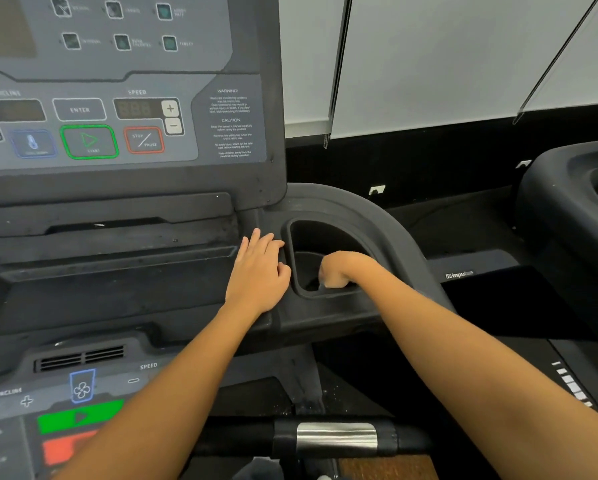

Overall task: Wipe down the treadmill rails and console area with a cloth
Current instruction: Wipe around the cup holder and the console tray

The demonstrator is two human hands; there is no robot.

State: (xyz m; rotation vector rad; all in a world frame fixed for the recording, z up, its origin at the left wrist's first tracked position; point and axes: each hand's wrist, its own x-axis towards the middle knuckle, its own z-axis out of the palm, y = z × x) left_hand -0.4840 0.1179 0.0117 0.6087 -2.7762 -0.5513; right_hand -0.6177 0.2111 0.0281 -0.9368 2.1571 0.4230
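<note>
The treadmill console (117, 209) fills the space ahead of and to the left of both hands, its display panel (124, 98) rising upright above the left hand's fingertips. A second treadmill (567, 202) stands well off to the right of the right hand, and pale window blinds (429, 64) hang beyond it. Below both forearms, nearer the person, runs the black handlebar (242, 434) with a metal sensor plate (337, 434) set in it.

The cup holder (325, 237) sits just right of the left hand. The left hand (259, 275) lies flat, palm down, on the console ledge, its straight fingers touching the holder's left rim. The right hand (339, 270) reaches down into the holder with fingers curled under. A small pale sliver shows beneath them and may be the cloth, but the dark recess hides it, so what that hand grips, if anything, cannot be told.

Up and left of the left hand are the green start button (89, 142) and the red stop button (144, 140).
</note>
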